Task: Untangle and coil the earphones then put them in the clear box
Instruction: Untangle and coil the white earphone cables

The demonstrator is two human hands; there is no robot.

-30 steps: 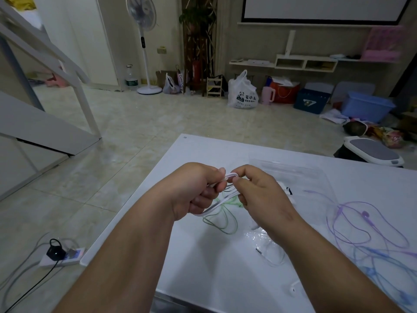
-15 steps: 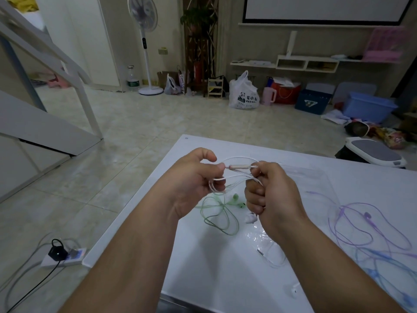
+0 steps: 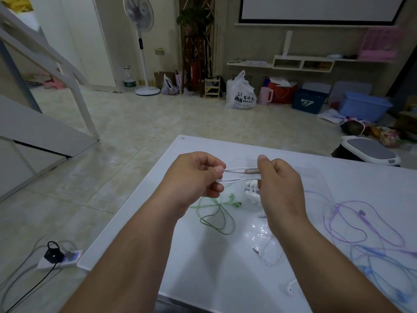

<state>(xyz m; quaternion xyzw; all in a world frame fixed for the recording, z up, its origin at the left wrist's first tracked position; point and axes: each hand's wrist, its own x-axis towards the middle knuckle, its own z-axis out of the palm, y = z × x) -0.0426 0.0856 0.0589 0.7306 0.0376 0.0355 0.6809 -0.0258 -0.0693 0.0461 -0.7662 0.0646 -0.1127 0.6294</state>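
Above the far edge of the table, the left hand and right hand each pinch the white earphones, with strands stretched between them. The clear box sits just beyond. Coiling appears under way; the next move calls for winding even loops without snagging.

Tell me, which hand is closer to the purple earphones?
Right. The right hand is just left of the purple earphones; the left hand is farther left, past the right one. Both hands hold the white earphones.
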